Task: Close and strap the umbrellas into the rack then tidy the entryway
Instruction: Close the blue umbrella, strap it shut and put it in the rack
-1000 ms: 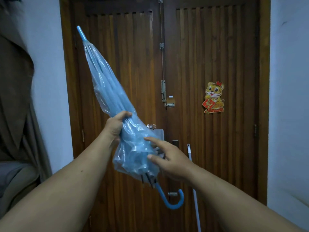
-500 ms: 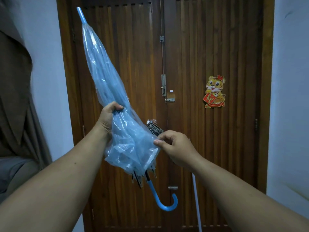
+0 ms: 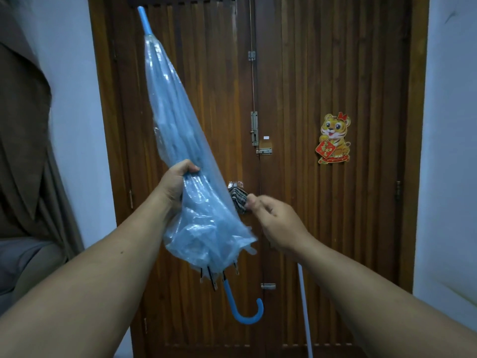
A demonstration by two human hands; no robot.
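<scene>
Two bare forearms reach out from the bottom corners toward a closed door. The left hand (image 3: pixel 175 182) has its grip wrapped round the gathered canopy of a clear blue umbrella (image 3: pixel 185 156), about two thirds of the way down its length. The umbrella stands tilted, its blue tip (image 3: pixel 145 20) pointing up and to the left near the top of the door, its curved blue handle (image 3: pixel 245 306) hanging low between the two arms. The loose plastic hem flares out below the left hand, and the rib ends poke from under it.

The right hand (image 3: pixel 276 218) sits just to the right of the canopy, fingers curled; its grip pinches a small checked fabric piece (image 3: pixel 238 200) beside the plastic. I cannot tell whether that piece belongs to the umbrella or to something behind it.

Behind the hands is a slatted wooden double door (image 3: pixel 309 73) with a bolt latch (image 3: pixel 255 127) on the centre seam and a tiger sticker (image 3: pixel 334 138) on the right leaf. A thin white pole (image 3: pixel 304 306) leans against the door low on the right. A brown curtain (image 3: pixel 23 125) fills the left edge; white wall (image 3: pixel 451 125) closes the right. There is free space between the umbrella and the right wall.

Compared with a second ago, the umbrella stands more upright and higher, and the right hand has moved off the canopy to pinch the checked piece.
</scene>
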